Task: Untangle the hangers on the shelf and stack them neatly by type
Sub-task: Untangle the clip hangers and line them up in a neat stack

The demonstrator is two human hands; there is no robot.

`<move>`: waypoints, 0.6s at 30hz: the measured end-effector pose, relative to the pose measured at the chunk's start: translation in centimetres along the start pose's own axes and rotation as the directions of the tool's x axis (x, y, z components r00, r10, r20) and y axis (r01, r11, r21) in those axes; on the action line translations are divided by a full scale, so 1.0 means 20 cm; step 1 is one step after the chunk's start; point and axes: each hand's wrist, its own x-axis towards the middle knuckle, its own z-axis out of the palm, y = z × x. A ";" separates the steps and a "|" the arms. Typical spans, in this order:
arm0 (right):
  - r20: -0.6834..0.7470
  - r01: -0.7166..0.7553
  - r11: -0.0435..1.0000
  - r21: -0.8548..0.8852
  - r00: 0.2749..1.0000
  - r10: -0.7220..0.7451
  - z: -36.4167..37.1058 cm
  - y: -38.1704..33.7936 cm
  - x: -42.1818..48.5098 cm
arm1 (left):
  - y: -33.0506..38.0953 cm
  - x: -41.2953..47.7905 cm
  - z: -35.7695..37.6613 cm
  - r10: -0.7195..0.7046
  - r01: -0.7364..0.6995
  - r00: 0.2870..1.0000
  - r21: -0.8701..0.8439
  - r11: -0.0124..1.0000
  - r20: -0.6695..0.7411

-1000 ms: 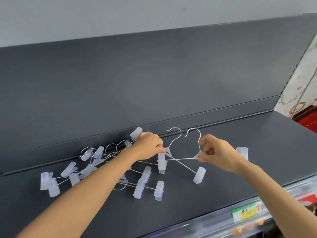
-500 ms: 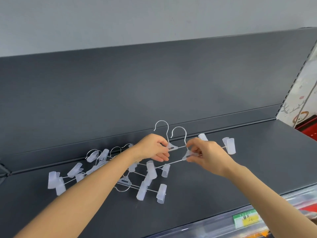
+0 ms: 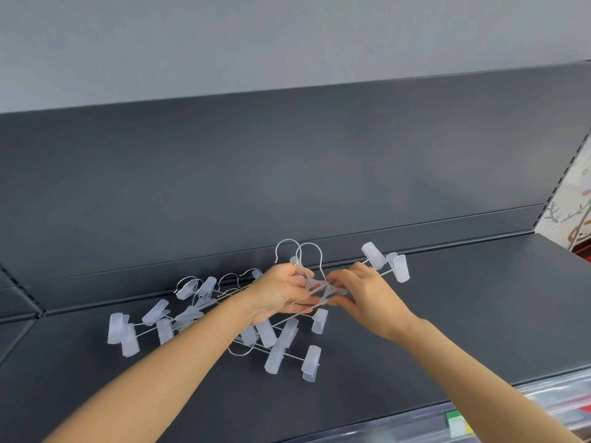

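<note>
Dark grey metal fills the head view: a shelf (image 3: 463,314) with a matching back panel (image 3: 287,171) behind it and a pale wall (image 3: 287,43) above. Two bare forearms reach in from seven and five o'clock and meet just below the picture's middle. The left hand (image 3: 278,294) and the right hand (image 3: 367,298) hold a pair of clip hangers (image 3: 315,287) between them, raised off the shelf. The left fingers curl round the wire bars beside the frosted centre pieces. The right thumb and fingers pinch those pieces from the three o'clock side. Both silver hooks stand side by side toward twelve o'clock. The pair's translucent clips jut out at two o'clock of the right hand, and another hangs at six o'clock beneath the hands. At nine o'clock of the left hand, a tangled heap of hangers (image 3: 192,311) of the same wire-and-clip kind lies on the shelf near the back panel. More loose hangers (image 3: 275,359) lie flat at six o'clock of the hands. A clear price strip (image 3: 457,425) edges the shelf front at five o'clock.
</note>
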 end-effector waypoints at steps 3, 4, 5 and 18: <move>-0.005 0.023 1.000 -0.008 1.000 -0.023 0.00 -0.01 0.01 | -0.01 0.00 0.01 -0.006 0.008 1.000 0.071 0.997 -0.027; -0.003 0.029 1.000 -0.007 1.000 -0.029 0.00 -0.02 0.01 | -0.01 -0.01 0.02 -0.004 0.006 1.000 0.086 0.996 -0.022; -0.004 0.034 0.999 -0.008 0.999 -0.034 0.00 -0.02 0.01 | -0.01 -0.02 0.02 -0.001 0.003 1.000 0.094 0.996 -0.014; -0.112 0.052 0.994 -0.092 0.992 -0.063 0.03 -0.05 0.00 | -0.03 -0.04 0.06 0.053 -0.048 0.998 0.174 0.984 -0.024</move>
